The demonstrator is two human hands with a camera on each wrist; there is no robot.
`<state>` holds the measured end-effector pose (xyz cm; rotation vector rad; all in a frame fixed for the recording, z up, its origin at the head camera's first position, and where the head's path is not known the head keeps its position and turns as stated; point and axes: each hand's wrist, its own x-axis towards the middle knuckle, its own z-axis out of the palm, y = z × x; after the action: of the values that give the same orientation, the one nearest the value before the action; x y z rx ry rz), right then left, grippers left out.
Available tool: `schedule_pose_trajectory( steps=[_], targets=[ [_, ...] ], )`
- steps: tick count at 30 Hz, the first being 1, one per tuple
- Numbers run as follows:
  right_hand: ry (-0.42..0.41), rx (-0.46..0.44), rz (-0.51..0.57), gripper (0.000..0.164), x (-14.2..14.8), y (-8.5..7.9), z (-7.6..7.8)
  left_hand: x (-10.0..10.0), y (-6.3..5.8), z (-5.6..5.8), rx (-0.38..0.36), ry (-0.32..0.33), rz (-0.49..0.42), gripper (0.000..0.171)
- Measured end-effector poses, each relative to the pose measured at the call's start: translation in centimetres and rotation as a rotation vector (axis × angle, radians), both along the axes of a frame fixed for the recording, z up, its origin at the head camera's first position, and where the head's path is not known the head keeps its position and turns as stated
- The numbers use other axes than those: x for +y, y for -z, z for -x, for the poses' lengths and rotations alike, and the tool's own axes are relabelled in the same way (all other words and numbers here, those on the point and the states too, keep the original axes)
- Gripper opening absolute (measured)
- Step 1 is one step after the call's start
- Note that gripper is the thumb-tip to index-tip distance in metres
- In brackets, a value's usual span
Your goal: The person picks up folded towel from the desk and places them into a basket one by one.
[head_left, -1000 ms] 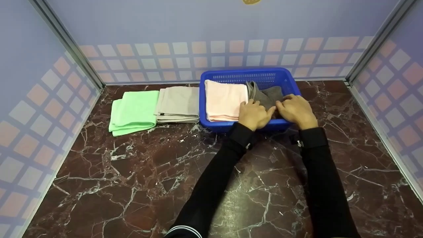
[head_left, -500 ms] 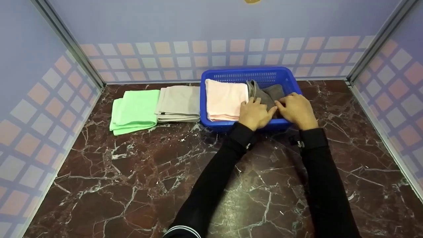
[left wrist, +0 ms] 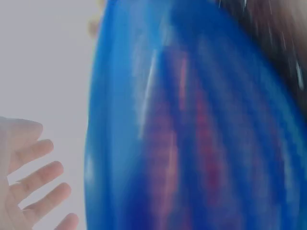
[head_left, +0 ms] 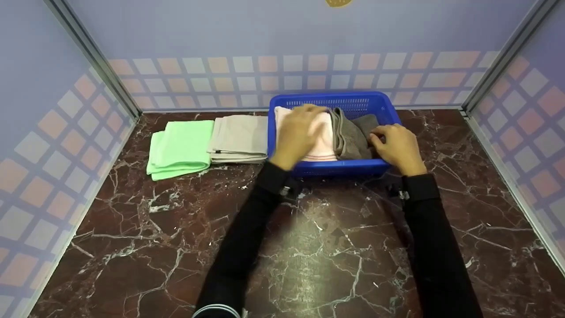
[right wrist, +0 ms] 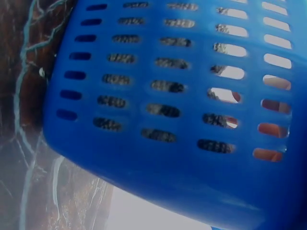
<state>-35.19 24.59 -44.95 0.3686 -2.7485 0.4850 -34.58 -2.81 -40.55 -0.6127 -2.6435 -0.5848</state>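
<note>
A blue plastic basket [head_left: 340, 168] stands against the back wall, holding a folded pink towel [head_left: 324, 143] on its left side and folded dark grey-brown towels [head_left: 351, 139] on its right. Blurred in the head view, my left hand [head_left: 296, 134] is over the pink towel and covers part of it. The left wrist view shows this hand's fingers [left wrist: 41, 179] spread and apart, beyond the basket's wall. My right hand [head_left: 398, 148] is over the basket's right rim, its fingers loosely bent beside the dark towels. Through the basket's slots, the right wrist view shows bits of its fingers [right wrist: 271, 129].
Left of the basket a stack of folded light grey towels [head_left: 240, 137] lies close against its side. Folded green towels [head_left: 183, 145] adjoin that stack farther left. All rest on a dark red marbled tabletop [head_left: 176, 247] with panel walls [head_left: 212, 35] behind and at both sides.
My left hand has left the dark towels and moved left over the pink towel. My right hand has stayed at the right rim, its thumb and finger slightly more apart.
</note>
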Motion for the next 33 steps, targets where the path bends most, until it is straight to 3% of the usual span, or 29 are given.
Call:
schedule_pose_trajectory(
  steps=[3,7,9,12,16,19,23,28,33],
  targets=[
    [-0.018,0.064,0.004,0.026,0.1,-0.1,-0.2,-5.6,0.2,1.2,-0.015,-0.082,-0.039,0.039],
    [-0.078,0.202,0.018,0.032,-0.2,0.1,-0.6,-12.9,2.4,2.5,-0.089,-0.172,-0.024,0.040],
    [-0.122,0.252,0.019,0.038,-0.6,0.3,-0.9,-15.8,3.7,2.7,-0.171,-0.184,0.027,0.043],
    [-0.183,0.294,0.005,0.045,-2.0,0.7,-1.5,-18.6,5.3,2.8,-0.312,-0.144,0.073,0.049],
    [-0.270,0.331,-0.062,0.049,-4.1,1.6,-2.4,-19.3,6.5,3.0,-0.465,-0.092,0.119,0.055],
    [-0.307,0.365,-0.097,0.049,-5.0,2.2,-2.8,-18.6,7.2,3.4,-0.503,-0.101,0.183,0.056],
    [-0.295,0.363,-0.098,0.050,-5.5,2.4,-2.9,-17.6,7.9,3.6,-0.528,-0.149,0.238,0.056],
    [-0.286,0.347,-0.102,0.048,-5.5,2.1,-2.6,-17.1,8.1,3.9,-0.492,-0.206,0.250,0.054],
    [-0.280,0.347,-0.103,0.046,-5.6,1.9,-2.5,-17.1,8.1,3.6,-0.445,-0.211,0.274,0.053]
  ],
)
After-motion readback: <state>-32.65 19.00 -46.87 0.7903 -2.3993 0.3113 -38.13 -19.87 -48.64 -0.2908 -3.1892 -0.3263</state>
